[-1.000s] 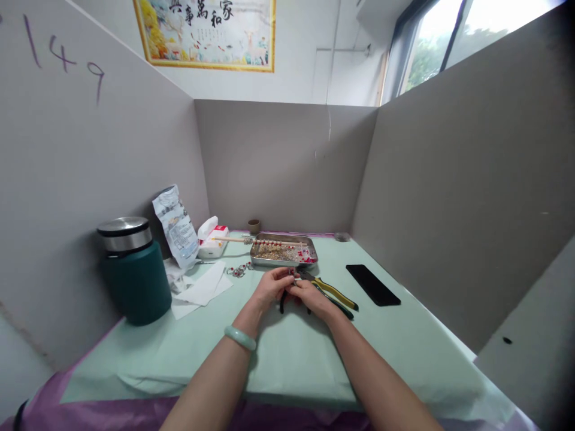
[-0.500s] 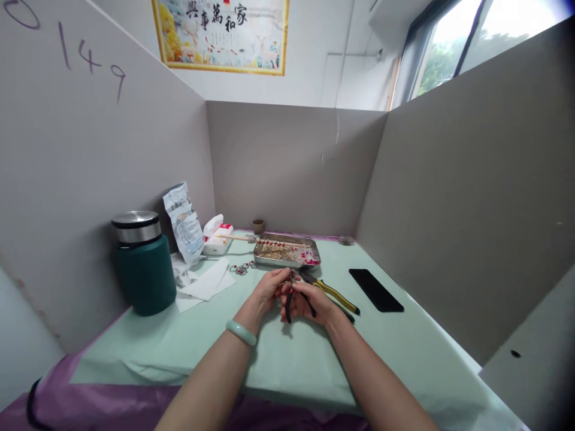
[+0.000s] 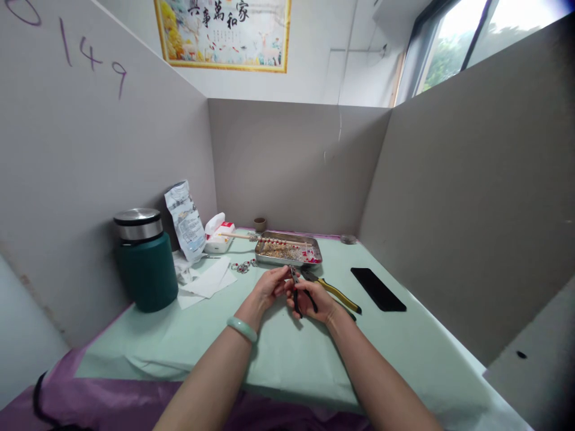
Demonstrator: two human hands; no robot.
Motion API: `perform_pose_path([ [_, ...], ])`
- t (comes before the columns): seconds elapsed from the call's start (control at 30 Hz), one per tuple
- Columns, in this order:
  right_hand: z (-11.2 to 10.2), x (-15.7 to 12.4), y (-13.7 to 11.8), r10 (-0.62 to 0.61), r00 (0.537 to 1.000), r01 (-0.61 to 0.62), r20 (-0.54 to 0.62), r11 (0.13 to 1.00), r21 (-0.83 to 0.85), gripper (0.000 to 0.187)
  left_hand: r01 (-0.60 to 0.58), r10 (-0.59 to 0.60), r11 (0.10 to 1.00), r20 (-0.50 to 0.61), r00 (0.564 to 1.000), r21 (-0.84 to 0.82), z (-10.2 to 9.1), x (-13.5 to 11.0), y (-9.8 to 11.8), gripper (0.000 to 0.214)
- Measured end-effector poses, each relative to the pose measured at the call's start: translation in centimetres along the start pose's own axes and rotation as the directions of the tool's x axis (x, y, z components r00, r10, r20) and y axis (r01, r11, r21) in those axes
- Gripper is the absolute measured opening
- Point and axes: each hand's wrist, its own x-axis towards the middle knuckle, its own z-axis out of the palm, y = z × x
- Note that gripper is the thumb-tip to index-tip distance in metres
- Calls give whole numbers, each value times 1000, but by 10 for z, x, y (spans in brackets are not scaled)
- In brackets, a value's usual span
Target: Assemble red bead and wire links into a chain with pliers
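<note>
My right hand (image 3: 311, 299) is closed round a small pair of pliers (image 3: 296, 293) with black handles, its jaws pointing up and away from me. Close beside the jaws, the fingers of my left hand (image 3: 271, 284) are pinched together; what they hold is too small to make out. A pale green bangle (image 3: 242, 329) circles my left wrist. Just beyond my hands lies a metal tray (image 3: 281, 262) of small gold and red beads, with a beaded wooden stick (image 3: 287, 242) across it. Larger yellow-handled pliers (image 3: 339, 293) rest by my right hand.
A beaded chain (image 3: 244, 266) lies left of the tray. Farther left are white paper sheets (image 3: 209, 280), a tissue pack (image 3: 220, 239), a foil bag (image 3: 186, 224) and a green flask (image 3: 147, 272). A black phone (image 3: 377, 290) lies to the right. Grey partitions enclose the table.
The small pliers have turned in my right hand, their handles shifting slightly right and their jaws now showing more plainly. My left hand stays almost in place, and the view has shifted slightly.
</note>
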Motion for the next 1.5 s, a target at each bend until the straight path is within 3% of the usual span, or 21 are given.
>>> perform_pose_path([
  [0.23, 1, 5, 4, -106, 987, 80, -120, 977, -199, 21, -35, 33, 998, 31, 999, 61, -5, 3, -2, 47],
  [0.37, 1, 9, 8, -233, 944, 126, -233, 909, -397, 30, -61, 62, 992, -5, 998, 107, -1, 2, -1, 48],
  [0.53, 2, 10, 7, -433, 861, 166, -266, 734, -658, 31, -112, 121, 979, -45, 992, 171, 4, 0, 2, 51],
  [0.7, 0, 5, 3, -648, 740, 211, -181, 479, -852, 29, -168, 187, 958, -64, 980, 233, 9, -2, 6, 49],
  [0.77, -2, 3, 2, -684, 715, 207, -142, 402, -892, 27, -190, 211, 949, -56, 976, 252, 11, -3, 7, 47],
  [0.97, -6, 1, 2, -664, 745, 193, -69, 313, -930, 27, -229, 248, 927, -26, 968, 296, 11, -2, 7, 44],
  [1.23, -12, -3, -3, -534, 845, 188, -36, 358, -915, 29, -251, 264, 914, 1, 964, 318, 6, 3, 2, 51],
  [1.5, -13, -4, -4, -515, 855, 174, -57, 389, -905, 27, -269, 276, 901, 30, 961, 341, 5, 4, 1, 53],
])
